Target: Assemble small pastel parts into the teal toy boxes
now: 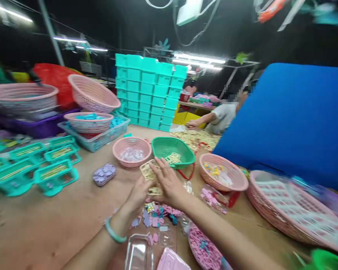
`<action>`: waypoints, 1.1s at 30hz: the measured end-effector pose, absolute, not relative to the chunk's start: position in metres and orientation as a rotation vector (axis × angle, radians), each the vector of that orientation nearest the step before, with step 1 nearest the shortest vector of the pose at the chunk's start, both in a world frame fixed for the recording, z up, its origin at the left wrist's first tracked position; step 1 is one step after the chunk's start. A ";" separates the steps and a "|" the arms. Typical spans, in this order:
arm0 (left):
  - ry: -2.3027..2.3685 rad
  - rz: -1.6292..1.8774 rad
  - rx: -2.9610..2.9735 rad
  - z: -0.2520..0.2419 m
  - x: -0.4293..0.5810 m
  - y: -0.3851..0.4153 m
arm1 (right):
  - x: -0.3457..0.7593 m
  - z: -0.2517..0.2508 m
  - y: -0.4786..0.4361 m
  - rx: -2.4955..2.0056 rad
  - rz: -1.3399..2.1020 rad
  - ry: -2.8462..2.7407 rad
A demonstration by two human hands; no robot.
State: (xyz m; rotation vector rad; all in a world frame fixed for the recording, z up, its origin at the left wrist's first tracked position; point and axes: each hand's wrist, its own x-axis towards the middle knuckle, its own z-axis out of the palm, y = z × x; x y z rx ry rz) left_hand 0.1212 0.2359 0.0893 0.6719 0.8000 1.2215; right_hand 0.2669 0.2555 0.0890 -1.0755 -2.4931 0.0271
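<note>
My left hand (139,193) grips the lower left side of a flat cream plastic piece with cut-outs (147,171). My right hand (169,182) closes on the same piece from the right, its fingers lying across the face and hiding part of it. Just beyond stands a green basket (190,157) with similar cream pieces (174,158) in it. Beside it, a pink basket (118,153) holds clear plastic bits. Below my hands lies a pile of small purple, pink and teal parts (154,217). A clear plastic box (140,251) lies nearest me.
Teal trays (56,176) stand at the left, by a box of purple pieces (104,173). Behind rises a tall stack of teal bins (149,92). A blue panel (287,120) and pink baskets (224,161) occupy the right. Another person (224,116) works across the table.
</note>
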 end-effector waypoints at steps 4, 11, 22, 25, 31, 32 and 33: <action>0.771 1.204 0.703 0.075 0.127 0.233 | 0.273 0.066 0.248 -1.058 -0.040 -2.400; 0.882 1.266 0.843 0.057 0.111 0.214 | 0.265 0.054 0.245 -0.886 -0.086 -2.539; 0.944 1.096 1.070 0.046 0.084 0.209 | 0.248 0.058 0.234 -1.148 0.313 -2.527; 1.127 1.172 1.332 0.048 0.073 0.222 | 0.257 0.062 0.234 -1.244 0.338 -2.506; 1.828 0.870 2.276 0.078 0.041 0.316 | 0.272 0.070 0.230 -1.359 0.397 -2.538; 1.842 0.805 2.281 0.084 0.038 0.337 | 0.273 0.071 0.229 -1.361 0.409 -2.550; 1.853 0.721 2.286 0.088 0.035 0.358 | 0.273 0.072 0.228 -1.364 0.423 -2.559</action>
